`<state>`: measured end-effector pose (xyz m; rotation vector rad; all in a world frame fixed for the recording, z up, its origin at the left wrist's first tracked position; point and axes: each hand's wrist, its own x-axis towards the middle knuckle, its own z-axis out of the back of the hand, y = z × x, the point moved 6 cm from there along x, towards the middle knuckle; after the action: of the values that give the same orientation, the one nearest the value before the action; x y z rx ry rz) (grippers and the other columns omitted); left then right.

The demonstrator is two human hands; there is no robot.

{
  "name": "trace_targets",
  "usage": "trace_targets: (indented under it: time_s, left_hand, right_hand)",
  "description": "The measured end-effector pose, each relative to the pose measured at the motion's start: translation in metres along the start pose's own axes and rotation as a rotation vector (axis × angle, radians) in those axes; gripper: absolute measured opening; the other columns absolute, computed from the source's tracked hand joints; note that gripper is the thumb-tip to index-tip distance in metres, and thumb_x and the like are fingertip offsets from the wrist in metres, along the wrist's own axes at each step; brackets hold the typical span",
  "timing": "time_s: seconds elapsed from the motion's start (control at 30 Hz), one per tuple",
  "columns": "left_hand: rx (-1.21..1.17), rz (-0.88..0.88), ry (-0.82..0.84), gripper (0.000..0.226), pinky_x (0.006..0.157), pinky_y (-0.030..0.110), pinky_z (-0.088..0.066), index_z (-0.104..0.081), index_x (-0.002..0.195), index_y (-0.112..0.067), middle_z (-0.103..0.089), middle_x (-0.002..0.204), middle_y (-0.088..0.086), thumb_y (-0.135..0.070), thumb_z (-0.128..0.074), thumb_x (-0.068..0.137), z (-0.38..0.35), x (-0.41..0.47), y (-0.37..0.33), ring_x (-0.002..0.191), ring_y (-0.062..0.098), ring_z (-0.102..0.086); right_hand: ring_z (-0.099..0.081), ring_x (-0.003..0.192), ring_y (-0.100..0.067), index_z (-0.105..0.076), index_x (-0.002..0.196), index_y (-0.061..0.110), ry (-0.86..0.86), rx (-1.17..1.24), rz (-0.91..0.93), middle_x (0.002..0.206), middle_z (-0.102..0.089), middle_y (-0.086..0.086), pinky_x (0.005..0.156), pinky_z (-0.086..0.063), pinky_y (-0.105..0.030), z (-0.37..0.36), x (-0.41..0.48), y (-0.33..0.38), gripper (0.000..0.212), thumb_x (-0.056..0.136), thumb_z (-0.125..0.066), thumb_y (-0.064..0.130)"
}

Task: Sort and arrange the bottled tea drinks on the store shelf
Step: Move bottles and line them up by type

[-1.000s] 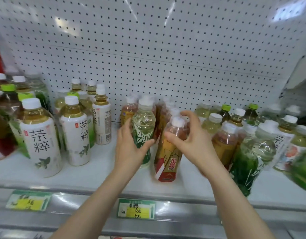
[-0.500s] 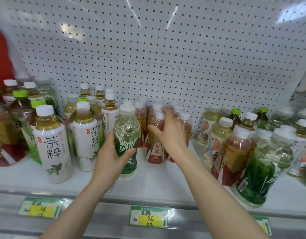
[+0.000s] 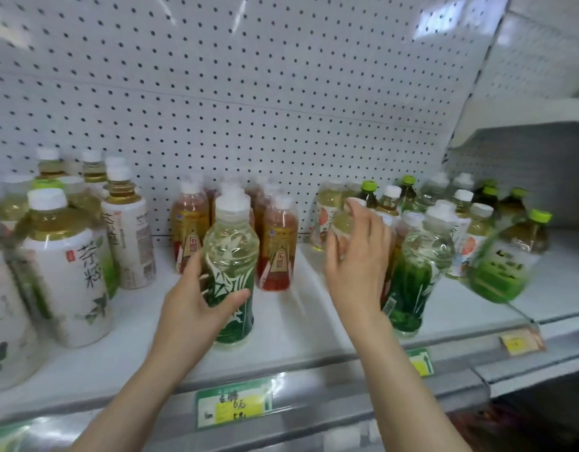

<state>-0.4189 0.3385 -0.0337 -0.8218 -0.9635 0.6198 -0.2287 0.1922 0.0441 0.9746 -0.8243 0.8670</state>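
Note:
My left hand point(image 3: 195, 303) is wrapped around the lower half of a clear bottle with a green bamboo label point(image 3: 231, 256), which stands upright near the front of the white shelf point(image 3: 288, 324). Behind it stand several amber tea bottles with red and gold labels point(image 3: 278, 246). My right hand point(image 3: 358, 256) hovers open, fingers spread, in front of a peach-label bottle point(image 3: 342, 223) and next to a second bamboo-label bottle point(image 3: 415, 272). It holds nothing.
White-label tea bottles point(image 3: 70, 256) crowd the left of the shelf. Green-cap and peach-label bottles point(image 3: 470, 220) fill the right. A pegboard wall point(image 3: 249, 109) stands behind. Price tags point(image 3: 232, 404) run along the shelf's front rail.
My right hand has left the red and gold bottles at the back and swung right toward the peach-label bottles. My left hand keeps its hold on the bamboo-label bottle.

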Motion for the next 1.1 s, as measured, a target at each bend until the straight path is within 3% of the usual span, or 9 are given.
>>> trace_targets:
  time_s: [0.13,0.2,0.37,0.5,0.6,0.67,0.87,1.0,1.1]
  left_hand:
    - [-0.021,-0.026,0.097,0.073,0.091,0.025,-0.048,-0.041,0.134,-0.040,-0.059,0.119,-0.030,-0.039,-0.081,0.073,-0.057,0.009,-0.021,0.108,-0.005,-0.057]
    - [-0.024,-0.040,0.099,0.079,0.097,0.031,-0.045,-0.039,0.140,-0.033,-0.059,0.126,-0.016,-0.034,-0.082,0.074,-0.082,0.016,-0.032,0.115,0.007,-0.055]
    - [0.028,-0.021,0.134,0.088,0.106,0.043,-0.043,-0.032,0.148,-0.021,-0.055,0.141,0.000,-0.039,-0.080,0.077,-0.132,0.032,-0.051,0.129,0.021,-0.051]
    - [0.124,-0.095,-0.038,0.092,0.115,0.037,-0.031,-0.027,0.151,-0.015,-0.036,0.152,0.006,-0.032,-0.080,0.078,-0.143,0.024,-0.068,0.140,0.022,-0.035]
    - [0.189,-0.438,-0.247,0.078,0.119,0.023,-0.019,-0.031,0.148,-0.010,-0.032,0.147,0.007,-0.019,-0.072,0.083,-0.144,0.003,-0.102,0.138,0.021,-0.031]
    - [0.204,-0.569,-0.144,0.070,0.118,0.015,-0.014,-0.036,0.148,-0.011,-0.039,0.144,0.006,-0.013,-0.068,0.086,-0.162,-0.005,-0.117,0.135,0.019,-0.035]
    - [0.247,-0.373,0.105,0.091,0.120,0.026,0.002,0.007,0.156,-0.015,0.004,0.166,0.001,-0.025,-0.060,0.095,-0.222,-0.001,-0.120,0.151,0.013,0.005]
    - [0.199,-0.151,0.118,0.101,0.120,0.044,-0.022,0.016,0.154,-0.016,0.006,0.165,0.008,-0.025,-0.064,0.093,-0.238,0.006,-0.112,0.151,0.027,-0.010]
    - [0.138,-0.012,0.111,0.105,0.116,0.047,-0.031,0.009,0.156,-0.019,-0.016,0.163,0.011,-0.028,-0.071,0.088,-0.239,0.007,-0.103,0.146,0.028,-0.027]
  right_hand:
    - [-0.046,0.117,-0.031,-0.052,0.131,0.007,-0.199,-0.070,-0.127,0.128,-0.051,-0.017,0.102,-0.027,-0.024,0.049,-0.003,-0.052,0.043,0.091,-0.063,0.016]
    - [-0.043,0.120,-0.031,-0.050,0.132,0.005,-0.249,-0.131,-0.140,0.129,-0.049,-0.018,0.108,-0.030,-0.034,0.065,-0.006,-0.071,0.046,0.090,-0.066,0.019]
    - [-0.026,0.144,-0.022,-0.018,0.154,0.022,0.068,-0.078,-0.359,0.157,-0.031,-0.006,0.116,-0.019,-0.035,0.058,-0.013,-0.119,0.089,0.086,-0.070,0.048]
    - [-0.033,0.143,-0.023,-0.011,0.156,0.027,0.159,-0.047,-0.346,0.159,-0.032,-0.005,0.113,-0.030,-0.038,0.059,-0.016,-0.139,0.092,0.087,-0.068,0.051]
    - [-0.033,0.144,-0.027,-0.012,0.156,0.022,0.090,-0.067,-0.384,0.160,-0.031,-0.010,0.112,-0.029,-0.038,0.073,-0.013,-0.159,0.092,0.088,-0.067,0.048]
    - [-0.034,0.144,-0.030,-0.014,0.157,0.015,0.036,-0.085,-0.436,0.159,-0.032,-0.013,0.111,-0.029,-0.038,0.081,-0.008,-0.179,0.093,0.088,-0.068,0.046]
    - [-0.037,0.142,-0.031,-0.019,0.156,0.015,0.082,-0.084,-0.432,0.157,-0.037,-0.012,0.111,-0.032,-0.045,0.069,0.017,-0.214,0.090,0.088,-0.072,0.040]
    - [-0.039,0.140,-0.031,-0.017,0.156,0.019,0.148,-0.019,-0.432,0.155,-0.039,-0.012,0.110,-0.034,-0.045,0.047,0.029,-0.222,0.090,0.088,-0.072,0.042]
    - [-0.038,0.141,-0.030,-0.016,0.156,0.024,0.216,0.042,-0.424,0.157,-0.037,-0.008,0.110,-0.034,-0.045,0.040,0.034,-0.225,0.090,0.087,-0.072,0.043]
